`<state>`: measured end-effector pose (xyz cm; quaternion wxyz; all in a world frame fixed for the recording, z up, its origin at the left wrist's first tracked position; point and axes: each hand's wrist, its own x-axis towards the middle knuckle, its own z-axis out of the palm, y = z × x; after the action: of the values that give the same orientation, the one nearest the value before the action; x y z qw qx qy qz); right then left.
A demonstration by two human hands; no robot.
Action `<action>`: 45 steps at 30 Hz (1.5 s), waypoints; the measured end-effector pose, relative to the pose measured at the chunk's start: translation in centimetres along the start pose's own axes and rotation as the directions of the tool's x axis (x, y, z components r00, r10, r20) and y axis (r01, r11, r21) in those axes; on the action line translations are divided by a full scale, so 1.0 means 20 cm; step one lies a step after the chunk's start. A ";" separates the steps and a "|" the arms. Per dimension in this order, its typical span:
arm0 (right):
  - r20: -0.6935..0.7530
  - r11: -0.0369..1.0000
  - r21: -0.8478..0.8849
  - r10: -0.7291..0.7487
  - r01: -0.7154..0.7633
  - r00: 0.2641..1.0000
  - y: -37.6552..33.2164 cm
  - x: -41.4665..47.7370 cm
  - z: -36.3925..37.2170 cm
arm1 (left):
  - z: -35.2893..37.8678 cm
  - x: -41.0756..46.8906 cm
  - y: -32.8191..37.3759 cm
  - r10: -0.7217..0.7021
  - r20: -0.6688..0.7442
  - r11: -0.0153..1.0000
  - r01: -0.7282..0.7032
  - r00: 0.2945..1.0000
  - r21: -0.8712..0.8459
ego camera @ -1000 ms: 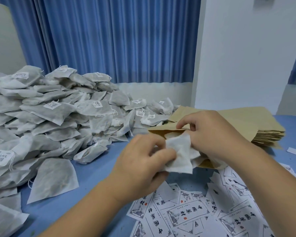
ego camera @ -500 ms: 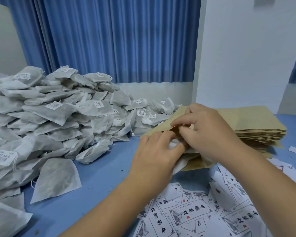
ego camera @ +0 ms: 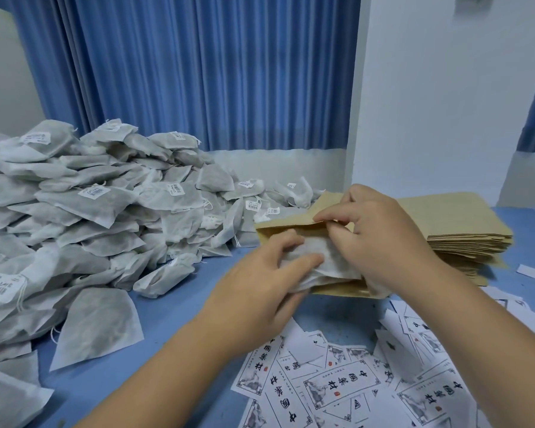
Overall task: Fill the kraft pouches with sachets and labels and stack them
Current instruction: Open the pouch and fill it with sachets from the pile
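Kraft paper pouch (ego camera: 286, 228), thin and easily creased, lies on the desk (ego camera: 173, 307) before the stack (ego camera: 470, 230); my right hand (ego camera: 380, 236) pinches its upper lip open. My left hand (ego camera: 260, 288) grips the white sachet (ego camera: 322, 251) at the mouth: light, soft, limp, best pushed from its trailing edge, I judge.

L hand (ego camera: 260, 291) has pushed sachet (ego camera: 320, 257) partway into kraft pouch (ego camera: 286, 227)

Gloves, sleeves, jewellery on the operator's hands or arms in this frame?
None visible: the left hand and right hand are ungloved, no rings on the fingers that show. The left forearm and right forearm are bare to the frame edge, no sleeves, watch or wristband.
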<state>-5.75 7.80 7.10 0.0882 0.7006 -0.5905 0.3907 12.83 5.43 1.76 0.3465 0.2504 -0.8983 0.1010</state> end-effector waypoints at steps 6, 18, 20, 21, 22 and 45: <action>-0.001 0.998 0.046 -0.037 0.037 0.999 -0.01 0.00 -0.01 | -0.04 0.03 0.05 -0.107 -0.163 0.957 0.146 0.981 0.253; -0.086 0.971 0.148 -0.175 0.186 0.981 -0.09 -0.01 -0.01 | -0.04 0.10 0.14 -0.213 0.005 0.961 0.209 0.977 0.180; -0.090 0.970 0.145 -0.185 0.197 0.979 -0.10 -0.01 -0.02 | -0.03 0.13 0.15 -0.174 -0.003 0.976 0.173 0.985 0.135; -0.092 0.970 0.143 -0.187 0.199 0.978 -0.10 -0.01 -0.03 | -0.02 0.15 0.15 -0.145 0.001 0.981 0.143 0.989 0.132; -0.098 0.969 0.139 -0.190 0.203 0.977 -0.11 0.00 -0.04 | -0.01 0.16 0.15 -0.129 0.017 0.983 0.125 0.992 0.131; -0.194 0.986 -0.021 -0.164 0.163 0.967 -0.06 -0.02 -0.05 | 0.09 0.33 0.08 -0.135 0.173 0.976 0.101 0.976 0.192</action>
<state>-5.11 9.02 7.92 0.1794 0.7049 -0.5202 0.4476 6.71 3.62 4.92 0.2424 0.3424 -0.8972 0.1382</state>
